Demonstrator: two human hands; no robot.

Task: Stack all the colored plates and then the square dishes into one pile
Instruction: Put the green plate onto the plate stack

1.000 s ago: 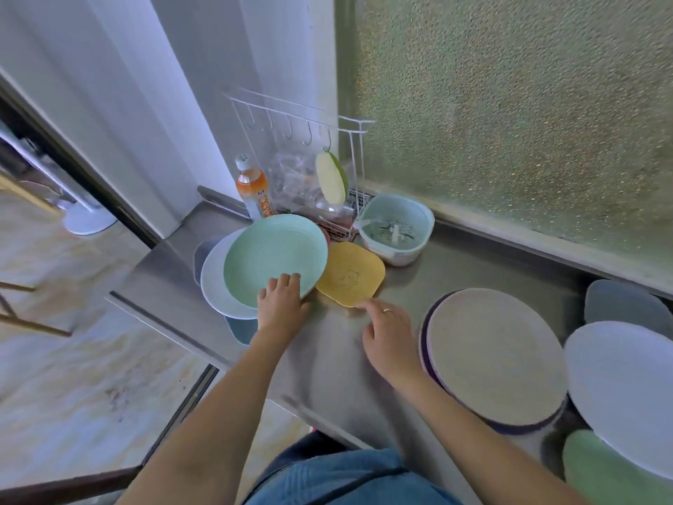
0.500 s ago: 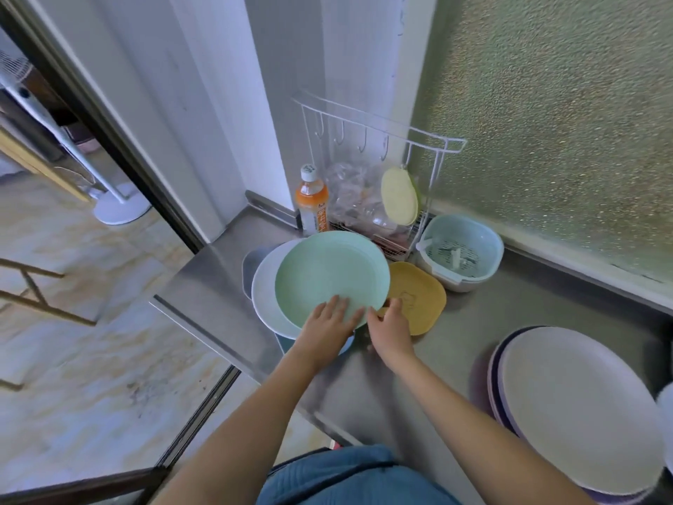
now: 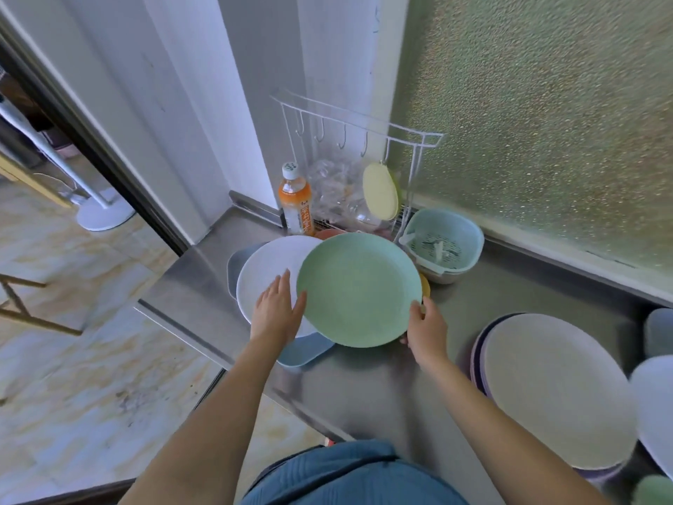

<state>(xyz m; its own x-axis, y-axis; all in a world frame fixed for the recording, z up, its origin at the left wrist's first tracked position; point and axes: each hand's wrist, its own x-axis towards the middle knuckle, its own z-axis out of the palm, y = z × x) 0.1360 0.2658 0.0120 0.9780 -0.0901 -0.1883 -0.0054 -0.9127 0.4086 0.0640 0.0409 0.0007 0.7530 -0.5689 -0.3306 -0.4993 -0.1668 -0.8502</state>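
Green plate (image 3: pixel 358 289) is pinched at its near-right rim by the right hand (image 3: pixel 426 328), thumb on top, fingers hidden under; plate tilts, lifted off the white plate (image 3: pixel 266 271). Left hand (image 3: pixel 278 311) lies flat with straight fingers on the white plate, touching the green rim, holding nothing. From the grip, the beige pile (image 3: pixel 557 390) lies right and nearer on the desk (image 3: pixel 382 388), so the right hand is closer. Blue square dish (image 3: pixel 304 349) sits under the white plate.
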